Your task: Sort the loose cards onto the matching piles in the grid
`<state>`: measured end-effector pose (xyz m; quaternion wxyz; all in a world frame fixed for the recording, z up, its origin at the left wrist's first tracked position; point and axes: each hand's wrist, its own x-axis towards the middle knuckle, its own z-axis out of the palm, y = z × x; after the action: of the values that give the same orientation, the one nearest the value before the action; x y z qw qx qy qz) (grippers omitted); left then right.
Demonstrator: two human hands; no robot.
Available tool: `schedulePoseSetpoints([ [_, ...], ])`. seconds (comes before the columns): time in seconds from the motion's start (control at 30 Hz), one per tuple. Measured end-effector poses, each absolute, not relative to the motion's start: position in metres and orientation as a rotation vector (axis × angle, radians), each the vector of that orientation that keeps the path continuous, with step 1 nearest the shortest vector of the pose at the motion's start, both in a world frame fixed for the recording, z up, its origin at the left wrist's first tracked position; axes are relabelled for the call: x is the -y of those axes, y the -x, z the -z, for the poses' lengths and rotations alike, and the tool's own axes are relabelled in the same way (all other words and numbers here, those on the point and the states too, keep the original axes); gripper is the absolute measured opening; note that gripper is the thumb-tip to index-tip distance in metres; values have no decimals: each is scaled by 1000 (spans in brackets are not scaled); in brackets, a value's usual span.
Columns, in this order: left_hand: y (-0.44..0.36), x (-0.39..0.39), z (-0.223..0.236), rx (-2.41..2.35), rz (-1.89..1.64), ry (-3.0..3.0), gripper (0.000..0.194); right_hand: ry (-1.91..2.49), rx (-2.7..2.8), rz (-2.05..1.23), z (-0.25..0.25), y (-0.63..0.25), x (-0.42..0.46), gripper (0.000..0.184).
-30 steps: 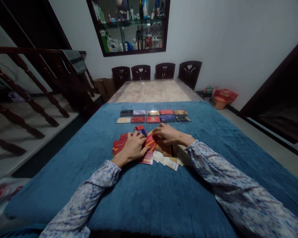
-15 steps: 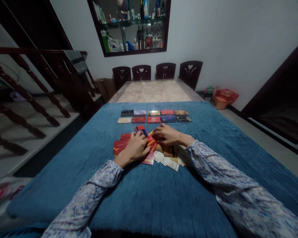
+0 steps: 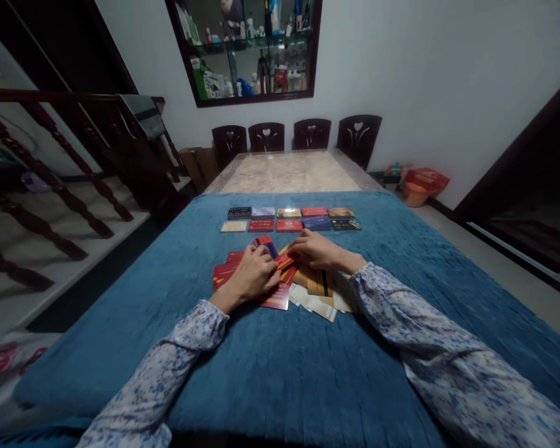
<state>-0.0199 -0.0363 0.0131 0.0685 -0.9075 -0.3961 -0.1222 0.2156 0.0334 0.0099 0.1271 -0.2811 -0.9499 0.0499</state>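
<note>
Cards (image 3: pixel 320 283) lie in a loose heap on the cloth (image 3: pixel 280 367), seemingly left to stack; beyond, 10 piles (image 3: pixel 289 225) look done, in 2 rows. Left hand (image 3: pixel 254 275) and right hand (image 3: pixel 321 251) appear to pinch 1 red card (image 3: pixel 284 262).

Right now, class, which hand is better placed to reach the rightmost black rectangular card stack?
Probably the right hand, nearer that stack; the left hand lies farther left, over red rectangular cards.
</note>
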Motion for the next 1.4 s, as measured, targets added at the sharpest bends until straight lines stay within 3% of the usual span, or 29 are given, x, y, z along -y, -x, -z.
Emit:
schedulePoseSetpoints([
  [0.2,24,33,-12,1139,406,2724,27,842,2704,-108,-10,-214,-33,30],
  [0.6,31,24,-8,1126,503,2630,25,935,2536,-76,-6,-211,-32,20],
  [0.93,36,16,-2,1167,550,2579,33,1062,2485,-48,-7,-208,-27,30],
  [1.4,40,7,3,1240,633,2618,35,1238,2434,-44,-5,-201,-23,30],
])
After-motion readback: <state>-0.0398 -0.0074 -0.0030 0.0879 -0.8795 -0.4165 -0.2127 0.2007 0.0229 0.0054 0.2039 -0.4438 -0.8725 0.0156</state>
